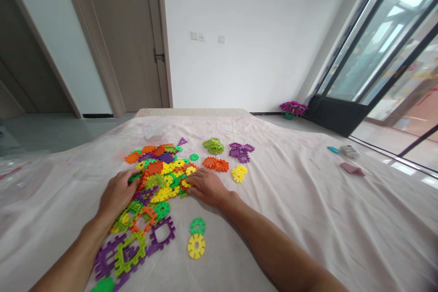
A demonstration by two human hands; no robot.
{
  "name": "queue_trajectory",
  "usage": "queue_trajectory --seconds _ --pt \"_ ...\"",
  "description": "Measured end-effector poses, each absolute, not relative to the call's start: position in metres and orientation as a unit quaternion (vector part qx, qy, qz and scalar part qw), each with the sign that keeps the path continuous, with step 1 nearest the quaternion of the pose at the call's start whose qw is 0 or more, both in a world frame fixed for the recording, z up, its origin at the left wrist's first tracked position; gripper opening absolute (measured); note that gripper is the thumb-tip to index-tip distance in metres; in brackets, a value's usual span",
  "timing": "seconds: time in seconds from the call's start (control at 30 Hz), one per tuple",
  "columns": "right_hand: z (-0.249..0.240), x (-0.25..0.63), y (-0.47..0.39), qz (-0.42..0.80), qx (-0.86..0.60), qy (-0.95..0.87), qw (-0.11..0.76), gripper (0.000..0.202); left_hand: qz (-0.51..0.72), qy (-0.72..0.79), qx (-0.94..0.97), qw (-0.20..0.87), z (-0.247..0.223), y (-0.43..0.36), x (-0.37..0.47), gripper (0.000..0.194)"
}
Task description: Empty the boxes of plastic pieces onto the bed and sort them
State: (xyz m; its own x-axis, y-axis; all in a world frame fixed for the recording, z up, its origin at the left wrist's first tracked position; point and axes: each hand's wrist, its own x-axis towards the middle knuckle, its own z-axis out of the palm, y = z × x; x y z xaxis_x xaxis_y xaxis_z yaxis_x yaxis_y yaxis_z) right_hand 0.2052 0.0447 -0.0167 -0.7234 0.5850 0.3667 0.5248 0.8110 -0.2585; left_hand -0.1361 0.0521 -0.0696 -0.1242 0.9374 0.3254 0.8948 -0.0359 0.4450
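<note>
A mixed heap of flat plastic pieces (155, 182) in yellow, green, orange and purple lies on the cloth-covered table. My left hand (118, 191) rests at the heap's left edge, fingertips curled against pieces; what they hold is hidden. At the right edge, my right hand (207, 185) has its fingers together by a yellow disc (190, 171). Beyond it are small groups: light green pieces (214, 146), orange pieces (215, 164), purple pieces (241, 152) and yellow discs (238, 174). Nearer me, a green disc (197, 226) touches a yellow disc (196, 246).
The pale cloth (290, 200) is wrinkled. On the right lie a blue item (334, 149), a white object (349, 151) and a pink item (352, 169). Clear plastic (20, 178) is at the far left. Purple flowers (293, 108) stand on the floor behind.
</note>
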Motion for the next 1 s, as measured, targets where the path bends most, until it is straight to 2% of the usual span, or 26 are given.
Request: queue_trajectory --seconds 0.17,0.37,0.6,0.77,1.0 --pt "-0.018 0.206 0.045 0.091 -0.368 -0.892 0.248 0.025 0.283 0.695 0.660 0.041 -0.069 0.052 -0.136 0.046" --pt "-0.024 0.206 0.053 0.230 -0.435 -0.776 0.396 0.019 0.286 0.691 0.663 0.037 -0.069 0.052 -0.135 0.047" --pt "-0.034 0.203 0.056 0.329 -0.445 -0.713 0.431 0.008 0.289 0.692 0.661 0.040 -0.069 0.051 -0.135 0.045" --pt "-0.029 0.210 0.060 0.266 -0.483 -0.712 0.434 0.010 0.287 0.691 0.663 0.035 -0.069 0.052 -0.135 0.046" --pt "-0.004 0.245 0.077 0.135 -0.575 -0.715 0.374 0.023 0.286 0.692 0.662 0.032 -0.068 0.051 -0.134 0.046"
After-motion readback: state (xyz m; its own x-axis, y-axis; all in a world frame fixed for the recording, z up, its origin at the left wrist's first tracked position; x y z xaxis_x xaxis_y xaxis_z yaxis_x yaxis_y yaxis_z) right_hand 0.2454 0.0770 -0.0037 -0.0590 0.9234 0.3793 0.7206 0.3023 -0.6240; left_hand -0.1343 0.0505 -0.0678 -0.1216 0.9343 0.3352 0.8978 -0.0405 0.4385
